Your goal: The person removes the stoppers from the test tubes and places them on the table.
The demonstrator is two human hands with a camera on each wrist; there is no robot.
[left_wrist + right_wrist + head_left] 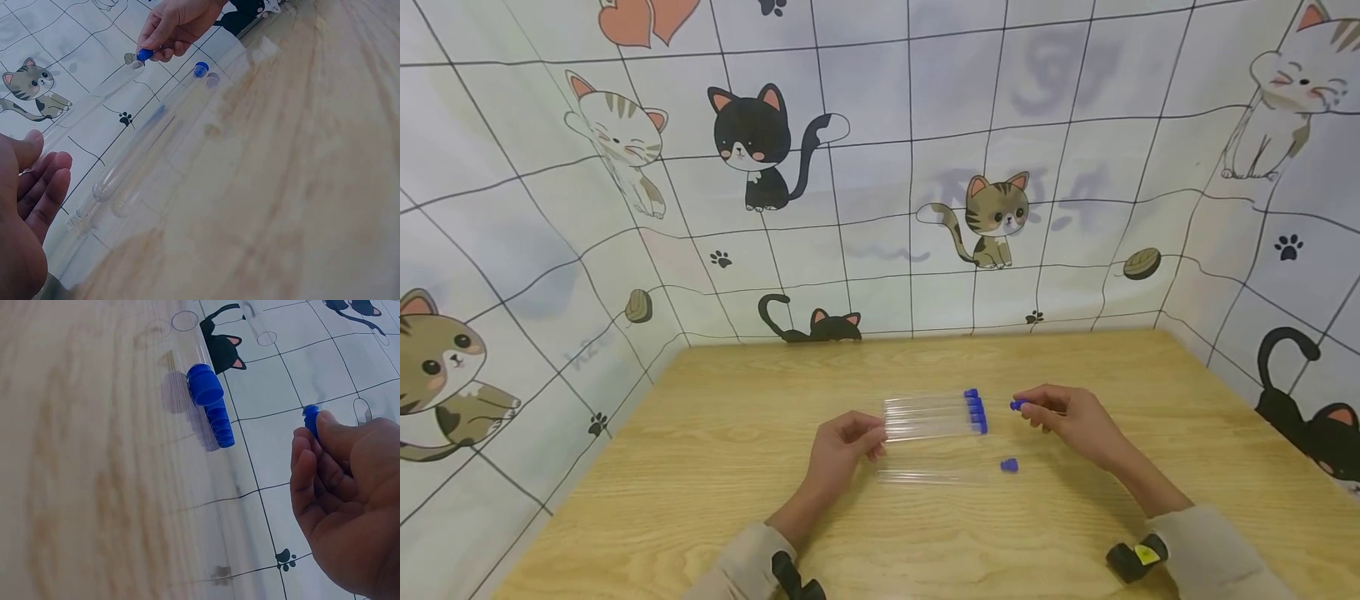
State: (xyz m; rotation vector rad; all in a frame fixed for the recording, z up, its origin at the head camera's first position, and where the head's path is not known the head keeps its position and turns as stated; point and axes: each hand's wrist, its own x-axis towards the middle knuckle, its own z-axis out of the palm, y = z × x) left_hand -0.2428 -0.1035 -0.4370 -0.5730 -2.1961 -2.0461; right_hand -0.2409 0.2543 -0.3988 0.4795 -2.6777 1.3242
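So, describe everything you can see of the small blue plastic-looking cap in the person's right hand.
The small blue cap looks like plastic, with a stepped outline. The person's right hand pinches and partly hides it. It is held above the pale wood-grain table, its exposed end facing the open mouth of a slender clear tube but apart from it. Only the hand visibly touches it.

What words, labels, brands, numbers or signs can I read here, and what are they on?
None can be read for certain.
Cat-patterned backdrop: faint, letter-like shapes, too blurred to quote.
Yellow patch on a black wrist-worn device: any print is too small to read.
Clear tubes and blue caps: no lettering shows.
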